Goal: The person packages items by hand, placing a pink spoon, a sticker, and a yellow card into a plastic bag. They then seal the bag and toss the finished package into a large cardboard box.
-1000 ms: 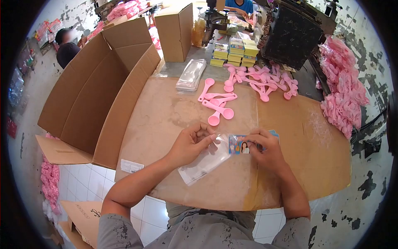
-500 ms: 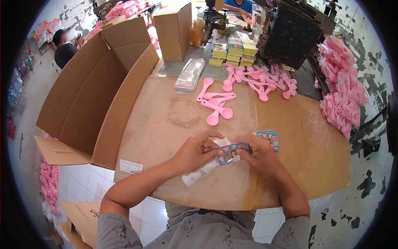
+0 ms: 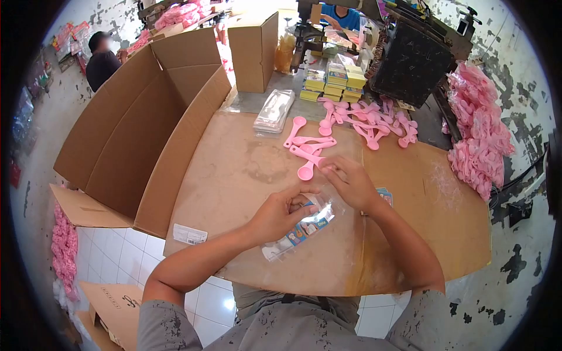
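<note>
My left hand (image 3: 280, 217) is closed on a clear plastic bag (image 3: 280, 248), low in the middle of the cardboard-covered table. Inside the bag lies a blue printed card (image 3: 304, 228). Farther up, the fingers of my right hand (image 3: 350, 181) pinch the end of a pink spoon (image 3: 308, 155) in a small group of spoons. Another pink spoon (image 3: 295, 131) lies just beyond. Beneath my right forearm, a stack of blue cards (image 3: 385, 196) is partly hidden.
A big open carton (image 3: 146, 123) stands at the left. Clear bags (image 3: 274, 111), card stacks (image 3: 333, 79), a spoon pile (image 3: 374, 120) and a black machine (image 3: 410, 64) are at the back. Two other people are farther off.
The blue card, earlier held between both hands, now lies inside the clear bag. My right hand has moved up to the pink spoons. The view has shifted slightly.
</note>
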